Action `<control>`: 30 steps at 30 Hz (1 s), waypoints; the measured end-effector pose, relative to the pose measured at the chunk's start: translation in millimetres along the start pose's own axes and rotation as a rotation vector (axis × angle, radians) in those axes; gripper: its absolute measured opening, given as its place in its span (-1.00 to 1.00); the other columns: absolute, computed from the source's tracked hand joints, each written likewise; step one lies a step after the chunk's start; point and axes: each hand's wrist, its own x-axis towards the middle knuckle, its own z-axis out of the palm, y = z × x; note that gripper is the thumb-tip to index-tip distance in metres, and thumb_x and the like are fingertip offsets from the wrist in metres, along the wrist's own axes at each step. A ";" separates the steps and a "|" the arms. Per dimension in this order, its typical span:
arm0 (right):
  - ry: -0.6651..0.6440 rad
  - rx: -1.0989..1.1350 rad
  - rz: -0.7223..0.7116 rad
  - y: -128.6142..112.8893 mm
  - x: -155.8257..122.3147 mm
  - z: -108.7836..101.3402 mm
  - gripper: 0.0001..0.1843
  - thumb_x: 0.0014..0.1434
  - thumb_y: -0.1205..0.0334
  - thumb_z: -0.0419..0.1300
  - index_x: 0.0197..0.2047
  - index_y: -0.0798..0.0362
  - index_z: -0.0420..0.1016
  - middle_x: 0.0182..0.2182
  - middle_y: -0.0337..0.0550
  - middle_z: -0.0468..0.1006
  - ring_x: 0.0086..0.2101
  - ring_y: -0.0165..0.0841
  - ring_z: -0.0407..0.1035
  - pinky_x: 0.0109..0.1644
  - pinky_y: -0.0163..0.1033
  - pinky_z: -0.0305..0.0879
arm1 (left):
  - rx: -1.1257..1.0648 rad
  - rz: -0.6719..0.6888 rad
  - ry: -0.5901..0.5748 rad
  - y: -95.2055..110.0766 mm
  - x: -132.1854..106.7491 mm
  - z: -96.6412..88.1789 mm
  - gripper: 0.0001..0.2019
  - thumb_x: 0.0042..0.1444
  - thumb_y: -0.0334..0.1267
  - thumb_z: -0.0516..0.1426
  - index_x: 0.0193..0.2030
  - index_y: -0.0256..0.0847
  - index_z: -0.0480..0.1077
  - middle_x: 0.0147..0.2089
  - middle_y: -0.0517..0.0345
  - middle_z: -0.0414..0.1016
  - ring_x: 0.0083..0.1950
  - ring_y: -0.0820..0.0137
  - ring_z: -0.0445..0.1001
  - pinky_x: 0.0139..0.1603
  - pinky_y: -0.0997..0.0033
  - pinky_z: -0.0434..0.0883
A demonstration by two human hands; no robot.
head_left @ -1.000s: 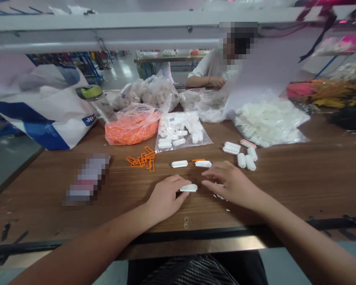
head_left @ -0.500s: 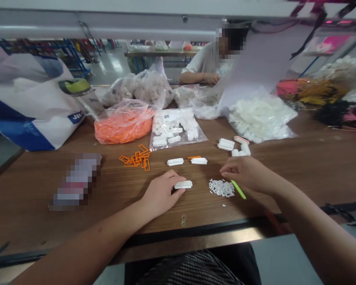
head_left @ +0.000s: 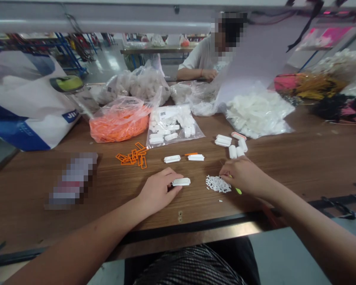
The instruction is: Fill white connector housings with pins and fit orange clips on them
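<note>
My left hand (head_left: 158,190) grips the left end of a white connector housing (head_left: 181,181) between thumb and fingers. The housing lies low over the table, its face of small holes turned up. At the upper right edge of a heap of tiny white plugs (head_left: 218,184) is my right hand (head_left: 240,174), fingertips pinched together; what is between them is too small to make out. A bright green stick-like tool (head_left: 238,191) is partly covered by that hand. One loose plug (head_left: 220,200) lies in front of the heap.
Two white housings (head_left: 172,158) and orange frames (head_left: 133,155) lie beyond my hands, with more white pieces (head_left: 223,140) at right. Bags of orange parts (head_left: 118,124) and white parts (head_left: 176,122) stand behind. A phone (head_left: 72,178) lies left. A person (head_left: 195,65) sits opposite.
My right hand has moved down and slightly left to the plug heap, now covering much of the green tool. The left hand keeps its hold on the housing. The view has shifted slightly.
</note>
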 end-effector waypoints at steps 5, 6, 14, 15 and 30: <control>-0.033 -0.041 -0.212 3.7 8.4 -4.3 -0.77 0.10 0.45 0.09 -0.44 0.07 0.56 -0.42 -0.11 0.57 -0.34 -0.27 0.43 -0.18 -0.16 0.15 | 0.014 -0.004 -0.023 5.0 -1.5 0.2 -0.76 0.15 -0.31 0.13 -0.04 -0.09 0.47 -0.12 0.15 0.49 -0.26 0.38 0.46 -0.19 0.34 0.41; -0.034 -0.012 -0.228 5.5 8.5 -5.5 -0.75 0.12 0.44 0.08 -0.41 0.06 0.57 -0.40 -0.11 0.58 -0.33 -0.28 0.44 -0.17 -0.16 0.16 | 0.017 -0.007 -0.026 6.1 -1.9 0.4 -0.76 0.15 -0.31 0.13 -0.03 -0.09 0.47 -0.12 0.16 0.49 -0.26 0.38 0.46 -0.19 0.34 0.41; -0.015 0.048 0.058 4.8 -2.8 -9.1 -0.71 0.20 0.27 0.11 -0.51 0.01 0.56 -0.50 -0.21 0.61 -0.44 -0.32 0.42 -0.22 -0.17 0.14 | 0.034 -0.012 -0.015 6.5 -2.7 2.3 -0.76 0.15 -0.29 0.14 -0.03 -0.10 0.48 -0.11 0.15 0.50 -0.24 0.36 0.47 -0.19 0.34 0.42; -0.011 0.036 0.092 2.8 -3.7 -7.9 -0.71 0.20 0.24 0.12 -0.51 0.01 0.57 -0.51 -0.20 0.61 -0.43 -0.31 0.42 -0.20 -0.17 0.13 | 0.036 -0.011 -0.013 6.3 -2.7 2.6 -0.76 0.15 -0.29 0.15 -0.03 -0.10 0.47 -0.11 0.15 0.50 -0.24 0.37 0.47 -0.19 0.34 0.42; -0.037 0.110 0.304 -17.1 -0.6 -6.0 -0.70 0.15 0.20 0.09 -0.51 0.01 0.59 -0.52 -0.20 0.61 -0.44 -0.32 0.43 -0.24 -0.22 0.15 | 0.052 -0.019 -0.003 8.5 -3.1 4.3 -0.76 0.15 -0.29 0.15 -0.03 -0.06 0.47 -0.10 0.19 0.51 -0.24 0.38 0.47 -0.19 0.33 0.42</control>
